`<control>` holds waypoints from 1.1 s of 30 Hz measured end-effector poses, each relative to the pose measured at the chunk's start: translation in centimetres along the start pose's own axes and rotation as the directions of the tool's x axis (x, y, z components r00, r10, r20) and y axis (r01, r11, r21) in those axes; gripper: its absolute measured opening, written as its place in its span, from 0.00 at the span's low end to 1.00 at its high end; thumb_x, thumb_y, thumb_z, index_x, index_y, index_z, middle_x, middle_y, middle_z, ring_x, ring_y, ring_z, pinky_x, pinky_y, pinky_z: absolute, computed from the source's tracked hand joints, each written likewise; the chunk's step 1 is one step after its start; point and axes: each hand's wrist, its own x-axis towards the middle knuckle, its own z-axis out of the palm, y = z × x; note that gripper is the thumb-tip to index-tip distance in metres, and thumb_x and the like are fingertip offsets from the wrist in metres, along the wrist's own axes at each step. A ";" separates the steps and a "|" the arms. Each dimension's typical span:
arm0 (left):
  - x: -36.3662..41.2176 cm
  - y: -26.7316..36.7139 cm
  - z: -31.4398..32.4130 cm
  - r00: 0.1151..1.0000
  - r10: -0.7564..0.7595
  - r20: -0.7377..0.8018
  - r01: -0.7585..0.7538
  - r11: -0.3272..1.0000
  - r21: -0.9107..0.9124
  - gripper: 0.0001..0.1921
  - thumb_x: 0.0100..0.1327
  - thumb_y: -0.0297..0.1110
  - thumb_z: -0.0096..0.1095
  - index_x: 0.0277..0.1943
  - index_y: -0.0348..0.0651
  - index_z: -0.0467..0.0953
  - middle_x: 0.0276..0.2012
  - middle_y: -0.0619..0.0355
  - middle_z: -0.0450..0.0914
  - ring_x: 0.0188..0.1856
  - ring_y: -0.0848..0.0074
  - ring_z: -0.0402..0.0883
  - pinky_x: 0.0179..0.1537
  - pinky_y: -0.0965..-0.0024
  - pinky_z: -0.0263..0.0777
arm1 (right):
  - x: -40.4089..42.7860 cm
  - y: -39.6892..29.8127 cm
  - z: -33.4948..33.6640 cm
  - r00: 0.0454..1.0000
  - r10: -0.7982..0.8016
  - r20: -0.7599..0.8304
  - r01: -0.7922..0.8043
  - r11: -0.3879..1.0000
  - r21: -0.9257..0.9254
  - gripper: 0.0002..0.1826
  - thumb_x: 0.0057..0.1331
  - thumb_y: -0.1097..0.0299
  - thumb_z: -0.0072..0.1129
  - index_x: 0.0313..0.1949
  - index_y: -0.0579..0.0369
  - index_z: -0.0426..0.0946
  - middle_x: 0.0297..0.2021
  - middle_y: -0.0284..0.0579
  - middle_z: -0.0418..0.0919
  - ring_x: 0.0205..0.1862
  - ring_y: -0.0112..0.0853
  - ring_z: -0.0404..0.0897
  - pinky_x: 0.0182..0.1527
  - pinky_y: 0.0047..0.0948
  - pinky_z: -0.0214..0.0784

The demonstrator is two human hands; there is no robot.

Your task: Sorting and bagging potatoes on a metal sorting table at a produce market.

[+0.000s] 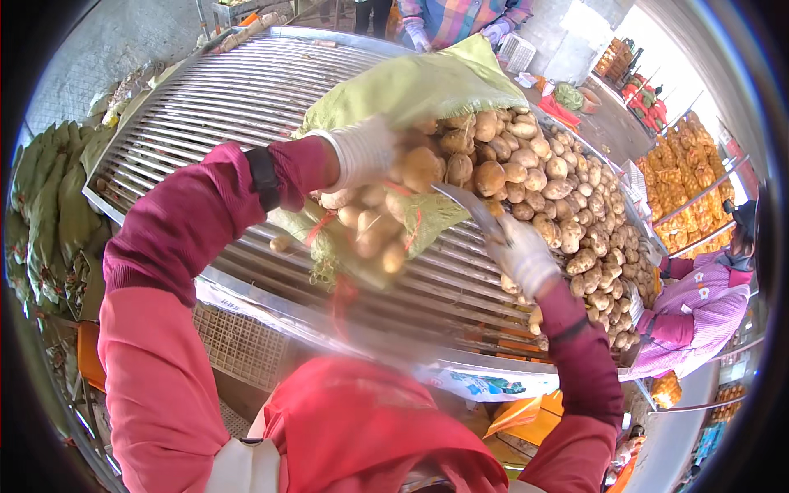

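A green woven sack [394, 92] lies open on the slatted metal table, with potatoes [487, 179] spilling from it. My left hand [367, 151], in a white glove, is at the sack's near left edge. It is blurred and its fingertips are hidden, so I cannot tell whether they grip the sack. My gloved right hand [521, 249] is closed around a knife [471, 206], whose blade points up and left beside the potatoes. A lower flap of the sack [437, 215], with red string on it, lies under several blurred potatoes [370, 228].
The slatted table [203, 105] has a raised metal rim. A co-worker in plaid [456, 21] stands across it, near the sack's far end. Another person [696, 308] reaches into the potato pile at right. Filled green sacks [49, 203] stand left; a plastic crate [237, 342] sits below.
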 end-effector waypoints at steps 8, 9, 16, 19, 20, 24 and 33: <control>-1.4 0.3 -1.3 0.996 -0.024 0.080 0.022 0.999 0.024 0.07 0.62 0.40 0.62 0.32 0.55 0.85 0.41 0.68 0.81 0.50 0.72 0.78 0.60 0.55 0.66 | 9.3 -10.3 2.7 0.921 -0.198 0.336 0.265 0.950 -0.166 0.19 0.61 0.64 0.63 0.50 0.58 0.79 0.39 0.65 0.83 0.44 0.58 0.83 0.47 0.50 0.76; -1.5 0.7 -1.2 0.999 -0.022 -0.047 0.023 1.000 0.015 0.07 0.62 0.41 0.62 0.31 0.55 0.85 0.41 0.68 0.81 0.50 0.72 0.78 0.59 0.55 0.67 | 9.0 -10.9 2.4 0.908 -0.234 0.347 0.301 0.941 -0.154 0.18 0.61 0.64 0.63 0.50 0.57 0.79 0.39 0.64 0.83 0.44 0.58 0.83 0.47 0.50 0.76; -2.5 -3.5 5.6 0.955 -0.252 0.159 0.297 0.846 -0.443 0.09 0.59 0.35 0.64 0.33 0.38 0.83 0.24 0.48 0.77 0.26 0.54 0.79 0.32 0.55 0.76 | -2.0 -7.5 -4.1 0.770 -0.299 0.563 0.469 0.864 -0.181 0.14 0.65 0.68 0.59 0.49 0.59 0.77 0.35 0.60 0.83 0.41 0.54 0.84 0.43 0.51 0.76; -6.0 -9.0 10.3 0.843 -0.510 0.171 0.516 0.856 0.008 0.05 0.59 0.27 0.61 0.34 0.38 0.83 0.33 0.46 0.83 0.33 0.55 0.85 0.34 0.57 0.80 | -4.9 -3.0 -8.7 0.916 -0.261 0.304 0.305 0.946 -0.109 0.17 0.62 0.62 0.64 0.47 0.56 0.75 0.31 0.57 0.82 0.37 0.54 0.84 0.42 0.53 0.74; -6.8 -10.2 12.1 0.865 -0.487 0.119 0.485 0.873 0.048 0.05 0.59 0.26 0.61 0.35 0.37 0.83 0.33 0.45 0.83 0.34 0.54 0.85 0.35 0.57 0.81 | -5.6 -2.0 -8.8 0.921 -0.207 0.331 0.294 0.925 -0.242 0.15 0.61 0.62 0.65 0.44 0.53 0.74 0.29 0.54 0.82 0.36 0.53 0.84 0.40 0.51 0.74; -7.0 -12.1 17.7 0.846 -0.529 0.060 0.531 0.829 -0.173 0.07 0.64 0.24 0.61 0.44 0.35 0.82 0.35 0.50 0.84 0.37 0.57 0.85 0.41 0.59 0.83 | -10.6 0.5 -4.8 0.844 -0.160 0.511 0.296 0.935 -0.197 0.17 0.60 0.61 0.68 0.44 0.52 0.72 0.28 0.50 0.82 0.35 0.52 0.83 0.37 0.51 0.73; -8.3 -8.9 13.3 0.527 -0.768 0.363 0.172 -0.322 -0.931 0.10 0.74 0.26 0.61 0.54 0.34 0.82 0.43 0.59 0.86 0.43 0.80 0.83 0.44 0.71 0.80 | -9.0 0.0 -0.2 0.985 0.113 0.128 -0.128 0.984 0.123 0.15 0.61 0.65 0.67 0.41 0.57 0.73 0.31 0.62 0.79 0.37 0.61 0.80 0.37 0.50 0.72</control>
